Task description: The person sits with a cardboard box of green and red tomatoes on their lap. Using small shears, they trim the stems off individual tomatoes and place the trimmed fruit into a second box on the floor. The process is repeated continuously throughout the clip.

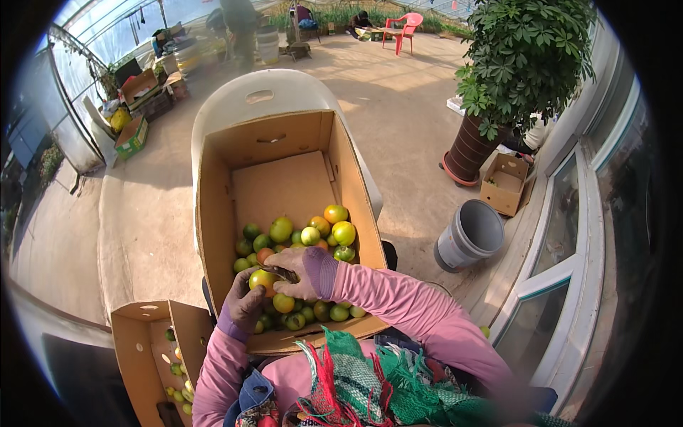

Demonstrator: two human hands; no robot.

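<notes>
My left hand (pixel 243 304), in a dirty purple glove, grips a yellow-orange tomato (pixel 261 281) by its side. In my gloved right hand (pixel 299 269) is a small dark hand tool (pixel 282 273), perhaps snips, held against the top of that tomato; its jaws are partly hidden. Both hands are over an open cardboard box (pixel 291 133). Green, yellow and orange tomatoes (pixel 280 229) fill the near part of this box, and its far floor is bare cardboard. Under the box stands a white plastic chair (pixel 224 99).
A second cardboard box (pixel 133 341) with several tomatoes stands low at the left. To the right are a grey bucket (pixel 469 235), a potted plant (pixel 469 144) and a small box (pixel 502 181). A red chair (pixel 405 29) and a blurred standing person (pixel 240 26) are farther back.
</notes>
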